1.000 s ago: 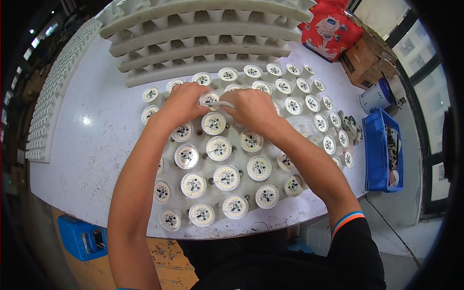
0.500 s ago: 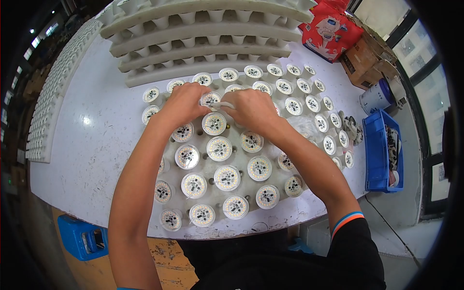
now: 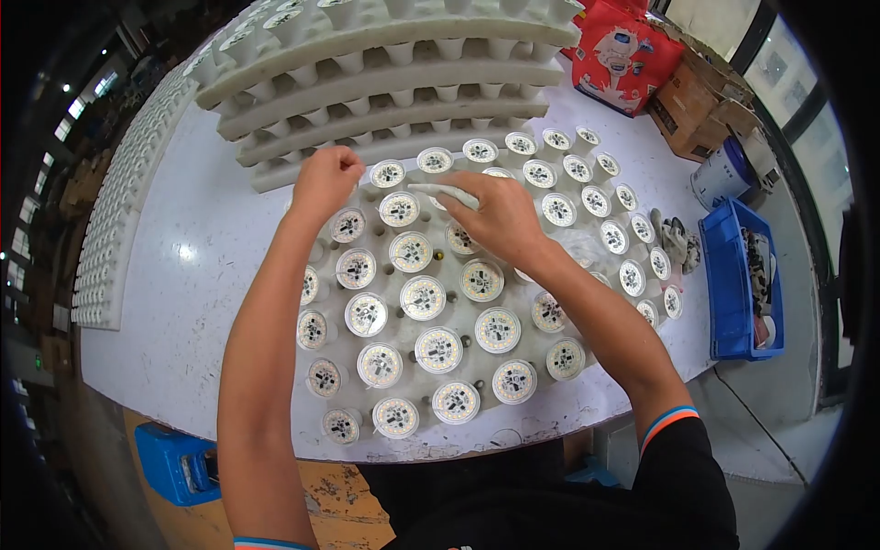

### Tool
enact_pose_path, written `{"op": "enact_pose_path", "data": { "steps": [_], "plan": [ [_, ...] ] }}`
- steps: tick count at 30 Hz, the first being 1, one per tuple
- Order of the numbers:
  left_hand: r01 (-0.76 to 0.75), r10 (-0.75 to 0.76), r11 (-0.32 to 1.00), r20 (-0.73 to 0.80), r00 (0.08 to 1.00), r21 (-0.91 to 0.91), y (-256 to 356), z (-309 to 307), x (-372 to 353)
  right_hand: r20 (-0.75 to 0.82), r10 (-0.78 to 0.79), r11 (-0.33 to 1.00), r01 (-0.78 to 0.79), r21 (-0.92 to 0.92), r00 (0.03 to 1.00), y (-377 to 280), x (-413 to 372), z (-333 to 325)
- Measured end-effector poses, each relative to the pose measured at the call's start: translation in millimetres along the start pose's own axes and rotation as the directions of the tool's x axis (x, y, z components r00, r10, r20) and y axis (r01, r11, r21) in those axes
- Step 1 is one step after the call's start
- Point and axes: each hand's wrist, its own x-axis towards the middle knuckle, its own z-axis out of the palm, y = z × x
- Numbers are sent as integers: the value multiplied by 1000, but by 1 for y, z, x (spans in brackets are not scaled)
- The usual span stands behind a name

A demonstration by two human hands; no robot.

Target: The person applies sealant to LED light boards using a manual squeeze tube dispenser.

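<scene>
Rows of white bulb cups, each topped by a round LED board, stand in a pale holed tray. My right hand is closed around a slim white pointed tool, whose kind I cannot make out. Its tip points left, just above an LED board near the back of the tray. My left hand is raised over the back left of the tray, with thumb and fingertips pinched together. Whether anything small lies in that pinch is hidden.
Stacked pale trays of cups stand behind the work. Another tray runs along the left. At the right are a red bag, a cardboard box, a tub and a blue bin. A blue stool is below.
My left hand has lifted up and left, away from the board both hands were at. My right hand has moved slightly right, keeping the white tool. The whole view has shifted slightly.
</scene>
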Motion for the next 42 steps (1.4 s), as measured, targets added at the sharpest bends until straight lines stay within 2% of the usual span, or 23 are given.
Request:
{"op": "enact_pose_path", "data": {
  "steps": [3, 6, 9, 12, 15, 18, 24, 27, 30, 33, 36, 39, 42],
  "plan": [
    [46, -51, 995, 59, 997, 89, 6, 16, 12, 18, 26, 1000, -26, 2, 1000, -2, 0, -2],
    [167, -191, 962, 96, 977, 217, 18, 30, 21, 21, 38, 999, -37, -11, 999, -1, 1, -2],
    [173, -189, 950, 40, 981, 259, 22, 41, 21, -6, 13, 1000, -13, 3, 1000, 3, 0, 2],
    [176, -183, 972, 31, 983, 159, 16, 47, 23, -23, 0, 1000, 0, 14, 1000, 3, 1, 2],
    [184, -194, 966, 36, 980, 181, 23, 40, 16, -2, 23, 1000, -23, 6, 1000, 0, 1, 1],
    [110, -156, 948, 135, 978, 299, 25, 24, 3, 17, 53, 999, -53, -13, 998, -2, 1, -1],
    [21, -73, 950, 154, 985, 312, 12, 21, -5, -5, 1, 1000, -1, 4, 1000, -1, 1, 0],
    [96, -135, 941, 98, 986, 323, 22, 23, -5, -13, 2, 1000, -2, 7, 1000, 1, 2, -6],
    [112, -114, 915, -19, 993, 388, 31, 30, -6, -8, 0, 999, -1, -37, 1000, -5, 7, -15],
    [116, -178, 878, 92, 980, 464, 39, 28, 2, 15, -13, 993, 14, -118, 1000, -5, 18, -19],
    [73, -149, 895, 143, 978, 439, 38, 28, 8, 67, 7, 983, 6, -186, 998, -6, 31, -20],
    [-121, 74, 958, 184, 980, 260, 11, 29, 14, 124, 24, 969, 7, -246, 992, -3, 41, -15],
    [-169, 144, 984, 317, 937, 55, -2, 20, 18, 153, 0, 965, 41, -259, 988, 8, 49, 0]
  ]
}}
